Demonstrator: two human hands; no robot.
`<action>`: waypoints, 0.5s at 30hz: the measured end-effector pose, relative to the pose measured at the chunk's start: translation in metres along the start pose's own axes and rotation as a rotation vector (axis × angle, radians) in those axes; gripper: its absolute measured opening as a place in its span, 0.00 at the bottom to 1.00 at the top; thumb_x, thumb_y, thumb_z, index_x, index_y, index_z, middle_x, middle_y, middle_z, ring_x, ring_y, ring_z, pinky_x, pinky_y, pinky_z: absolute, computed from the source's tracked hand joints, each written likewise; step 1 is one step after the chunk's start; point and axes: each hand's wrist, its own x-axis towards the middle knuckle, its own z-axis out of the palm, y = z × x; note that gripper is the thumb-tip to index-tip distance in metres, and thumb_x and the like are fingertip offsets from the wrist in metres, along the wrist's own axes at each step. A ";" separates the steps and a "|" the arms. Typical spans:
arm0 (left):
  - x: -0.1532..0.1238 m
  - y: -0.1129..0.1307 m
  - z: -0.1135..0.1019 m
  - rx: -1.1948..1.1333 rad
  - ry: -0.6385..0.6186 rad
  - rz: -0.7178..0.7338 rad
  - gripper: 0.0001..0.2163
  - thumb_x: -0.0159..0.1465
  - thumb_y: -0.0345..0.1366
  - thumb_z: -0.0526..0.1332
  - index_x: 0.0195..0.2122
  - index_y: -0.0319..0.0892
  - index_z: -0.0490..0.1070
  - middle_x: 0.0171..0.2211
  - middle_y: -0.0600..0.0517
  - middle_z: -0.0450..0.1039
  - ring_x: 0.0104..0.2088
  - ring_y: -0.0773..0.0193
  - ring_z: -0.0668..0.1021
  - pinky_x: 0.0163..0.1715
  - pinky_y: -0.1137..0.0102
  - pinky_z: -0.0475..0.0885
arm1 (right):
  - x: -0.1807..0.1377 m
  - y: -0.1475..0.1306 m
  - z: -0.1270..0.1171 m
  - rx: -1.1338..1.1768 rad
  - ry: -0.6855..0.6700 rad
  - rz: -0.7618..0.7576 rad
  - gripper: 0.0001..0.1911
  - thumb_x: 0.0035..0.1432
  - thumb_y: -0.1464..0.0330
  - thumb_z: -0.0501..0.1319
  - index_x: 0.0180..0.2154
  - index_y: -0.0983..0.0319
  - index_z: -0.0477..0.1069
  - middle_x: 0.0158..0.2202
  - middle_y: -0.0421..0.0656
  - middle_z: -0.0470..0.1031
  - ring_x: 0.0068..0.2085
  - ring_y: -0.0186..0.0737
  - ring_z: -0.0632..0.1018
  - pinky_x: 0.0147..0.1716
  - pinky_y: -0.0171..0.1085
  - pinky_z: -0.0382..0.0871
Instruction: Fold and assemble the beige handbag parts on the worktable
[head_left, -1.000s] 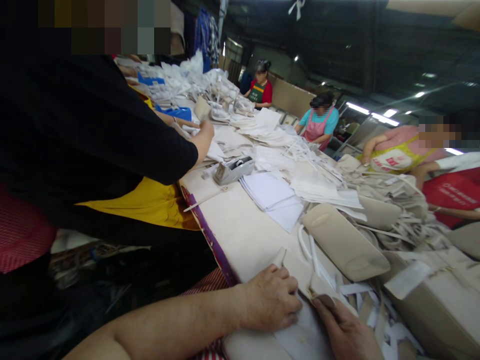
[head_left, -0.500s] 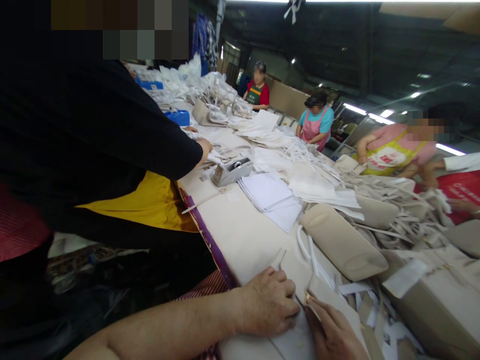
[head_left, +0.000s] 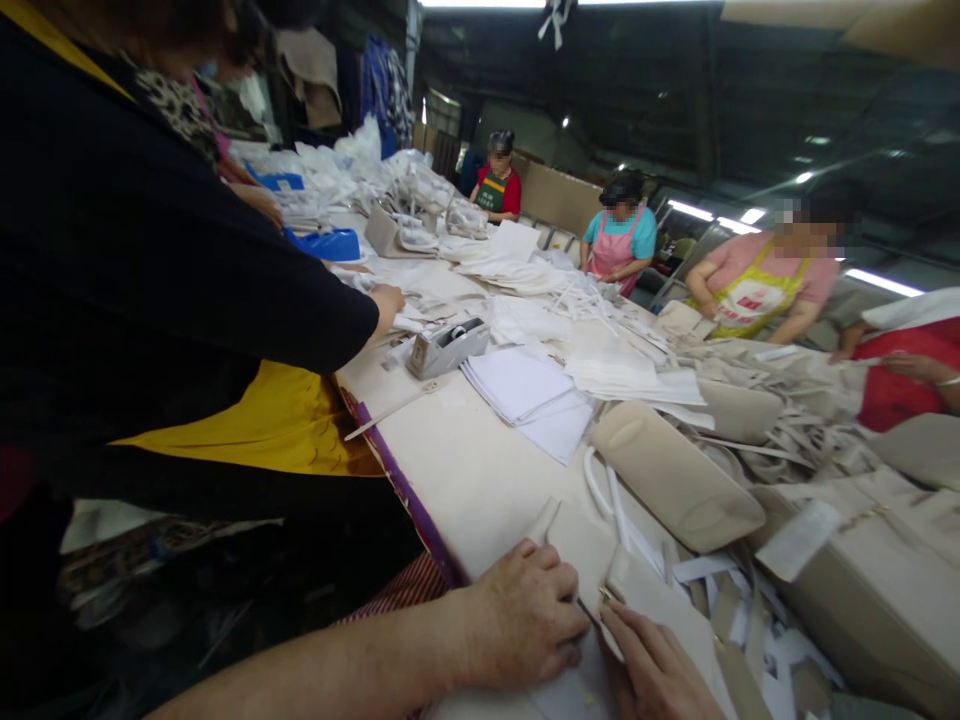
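The left hand point(head_left: 525, 615) is lying knuckles-up with its fingers curled down, pressing on a flat beige panel point(head_left: 592, 560) at the near edge of the table point(head_left: 480, 470) — pinning it, by the look of it, so the piece is not sliding while the other hand works. The right hand point(head_left: 652, 670) is coming in just beside it, fingers stretched out along the same panel and fingertips meeting a small metal fitting point(head_left: 606, 594) between the two hands; whether it is pinching that fitting or only steadying it, I cannot tell.

Just beyond the panel, white cords point(head_left: 607, 495) are lying loose, and past them a padded beige piece point(head_left: 675, 475) is resting flat, within easy reach. Farther from the panel, a stack of white sheets point(head_left: 529, 390) is sitting squared up, and beyond that a tape dispenser point(head_left: 442, 347) is standing near the table's edge, where a co-worker's hand point(head_left: 386, 300) in a black sleeve is reaching.

To the right of the panel, beige strips and offcuts point(head_left: 787, 420) are piling up in a heap — more people in aprons are sitting along the far side of the table.
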 end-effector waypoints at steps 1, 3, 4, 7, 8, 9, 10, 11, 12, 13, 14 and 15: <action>0.000 0.000 0.000 0.002 -0.004 0.002 0.09 0.62 0.45 0.56 0.38 0.46 0.67 0.35 0.53 0.66 0.40 0.59 0.67 0.41 0.62 0.66 | 0.004 -0.002 -0.002 -0.006 0.010 0.024 0.18 0.52 0.73 0.52 0.47 0.65 0.66 0.40 0.46 0.78 0.37 0.36 0.79 0.32 0.29 0.75; 0.001 0.000 0.000 0.008 -0.010 0.007 0.09 0.62 0.45 0.55 0.38 0.46 0.67 0.35 0.53 0.65 0.40 0.58 0.67 0.41 0.62 0.66 | 0.010 -0.005 -0.007 -0.024 0.024 0.100 0.18 0.51 0.74 0.50 0.44 0.64 0.67 0.38 0.46 0.78 0.35 0.38 0.79 0.30 0.31 0.75; 0.001 0.000 0.000 0.011 -0.011 0.006 0.09 0.62 0.45 0.55 0.38 0.46 0.67 0.35 0.53 0.65 0.40 0.58 0.67 0.41 0.62 0.66 | 0.012 -0.007 -0.008 -0.035 0.024 0.122 0.18 0.51 0.75 0.50 0.44 0.64 0.67 0.37 0.46 0.78 0.35 0.38 0.79 0.29 0.32 0.75; 0.000 0.001 0.000 0.007 -0.011 0.005 0.10 0.62 0.45 0.55 0.38 0.46 0.67 0.35 0.53 0.65 0.40 0.58 0.67 0.42 0.62 0.66 | 0.009 -0.008 -0.007 -0.063 0.010 0.048 0.20 0.48 0.75 0.51 0.45 0.65 0.67 0.39 0.46 0.78 0.35 0.38 0.78 0.29 0.31 0.74; 0.000 0.002 0.000 0.002 -0.012 0.004 0.10 0.62 0.45 0.55 0.38 0.46 0.67 0.35 0.53 0.65 0.40 0.58 0.67 0.42 0.62 0.66 | 0.006 -0.007 -0.004 -0.072 0.005 0.004 0.21 0.48 0.75 0.51 0.46 0.66 0.67 0.40 0.46 0.78 0.35 0.37 0.78 0.29 0.30 0.74; -0.001 0.002 0.000 -0.003 -0.014 0.003 0.10 0.62 0.45 0.55 0.38 0.46 0.67 0.35 0.53 0.65 0.40 0.58 0.67 0.43 0.62 0.66 | 0.002 -0.006 -0.002 -0.083 -0.005 -0.031 0.22 0.47 0.75 0.52 0.47 0.67 0.67 0.41 0.46 0.78 0.35 0.37 0.78 0.30 0.29 0.74; -0.001 0.002 0.000 -0.006 -0.017 0.003 0.10 0.62 0.45 0.55 0.38 0.46 0.67 0.35 0.53 0.65 0.40 0.58 0.67 0.43 0.62 0.66 | -0.001 -0.005 0.000 -0.096 -0.015 -0.049 0.23 0.47 0.75 0.52 0.47 0.67 0.67 0.42 0.47 0.77 0.35 0.37 0.78 0.30 0.29 0.74; -0.001 0.002 0.000 -0.007 -0.018 0.001 0.10 0.63 0.45 0.54 0.38 0.46 0.67 0.36 0.52 0.65 0.40 0.58 0.67 0.43 0.61 0.66 | -0.003 -0.004 0.003 -0.107 -0.028 -0.052 0.23 0.46 0.76 0.53 0.47 0.67 0.67 0.42 0.47 0.77 0.36 0.37 0.78 0.30 0.29 0.74; 0.000 0.002 0.001 -0.007 -0.018 -0.002 0.10 0.63 0.45 0.54 0.38 0.46 0.67 0.36 0.52 0.65 0.41 0.58 0.67 0.43 0.61 0.67 | -0.004 -0.002 0.004 -0.116 -0.041 -0.051 0.23 0.46 0.76 0.53 0.47 0.67 0.67 0.43 0.47 0.77 0.36 0.37 0.78 0.30 0.29 0.74; 0.001 0.002 0.001 -0.006 -0.018 -0.004 0.10 0.63 0.45 0.54 0.39 0.46 0.67 0.36 0.52 0.65 0.41 0.58 0.67 0.44 0.61 0.67 | -0.004 -0.001 0.006 -0.123 -0.050 -0.049 0.23 0.46 0.76 0.53 0.47 0.67 0.67 0.43 0.46 0.77 0.37 0.37 0.78 0.30 0.30 0.74; 0.001 0.002 0.002 -0.005 -0.019 -0.005 0.10 0.62 0.45 0.55 0.39 0.46 0.67 0.37 0.52 0.65 0.41 0.58 0.67 0.44 0.61 0.67 | -0.003 -0.001 0.007 -0.132 -0.054 -0.043 0.23 0.46 0.76 0.52 0.47 0.66 0.67 0.43 0.46 0.77 0.37 0.37 0.78 0.30 0.30 0.74; 0.002 0.002 0.002 -0.003 -0.021 -0.008 0.10 0.62 0.45 0.55 0.38 0.46 0.67 0.37 0.52 0.65 0.41 0.58 0.67 0.44 0.60 0.67 | -0.001 0.000 0.007 -0.140 -0.055 -0.043 0.23 0.46 0.76 0.52 0.47 0.66 0.68 0.42 0.45 0.77 0.36 0.37 0.78 0.29 0.29 0.74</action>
